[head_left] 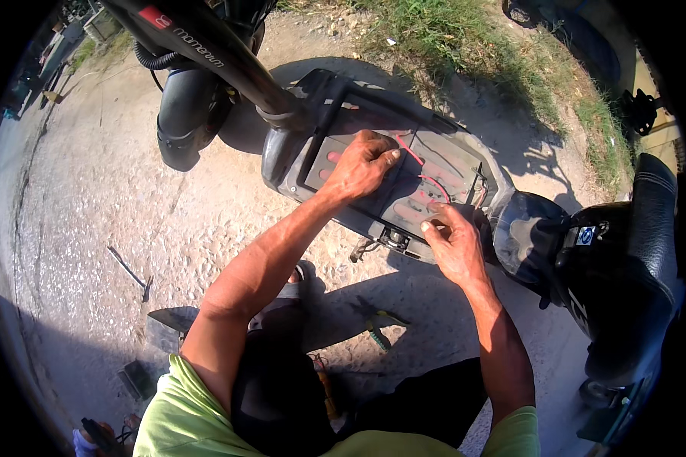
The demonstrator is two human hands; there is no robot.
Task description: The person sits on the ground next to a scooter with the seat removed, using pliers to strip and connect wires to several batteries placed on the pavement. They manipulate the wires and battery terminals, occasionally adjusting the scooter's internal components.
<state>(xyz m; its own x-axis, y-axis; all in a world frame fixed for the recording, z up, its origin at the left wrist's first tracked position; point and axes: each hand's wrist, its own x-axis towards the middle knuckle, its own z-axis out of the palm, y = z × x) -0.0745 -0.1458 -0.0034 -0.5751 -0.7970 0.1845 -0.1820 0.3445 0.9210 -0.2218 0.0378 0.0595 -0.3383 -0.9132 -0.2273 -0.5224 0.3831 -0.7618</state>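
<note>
The person's left hand [360, 167] and right hand [459, 242] are apart over the scooter [278, 156]; whether either grips anything cannot be told. Red wire [410, 150] lies inside the scooter, near both.

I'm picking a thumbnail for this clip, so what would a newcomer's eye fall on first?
Probably the bare left hand and bare right hand, upper centre, at the scooter's open dark-grey floor compartment. Next come the thin bright-red wires inside it, near both hands. Then the pliers with green-and-yellow handles, lying on the ground below.
</note>
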